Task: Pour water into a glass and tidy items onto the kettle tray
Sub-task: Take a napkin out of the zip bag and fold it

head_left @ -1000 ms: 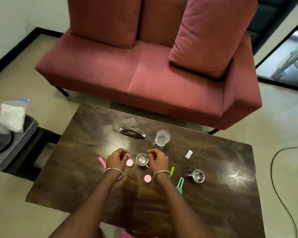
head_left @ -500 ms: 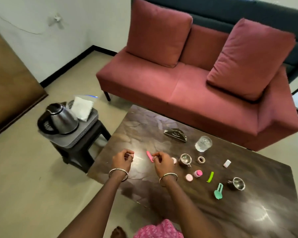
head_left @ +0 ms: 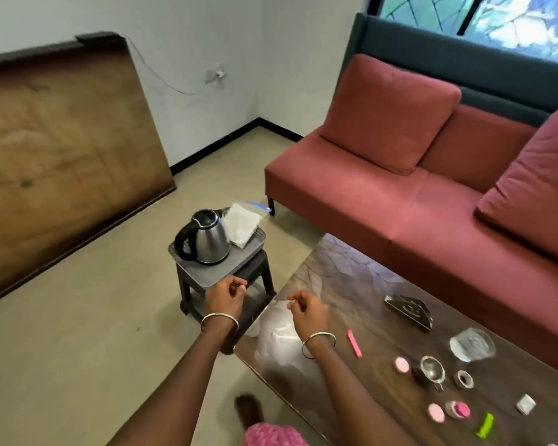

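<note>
Daylight, bright overall. Source: window [head_left: 484, 24] top right, panes blown out to white-blue in places. Broad whitish glare patch on the table [head_left: 384, 320] at its near-left corner; grain washed out there. Small highlights on the kettle [head_left: 208, 241], which reads fairly sharp. Shadows soft: dark under the stool [head_left: 255, 275], thin band beneath the sofa [head_left: 384, 214]. Motion smear on the board [head_left: 62, 140] at left and on the foot [head_left: 248, 410] at bottom edge. Wide-angle bending: wall corner and sofa back lean outward toward the frame edges.
</note>
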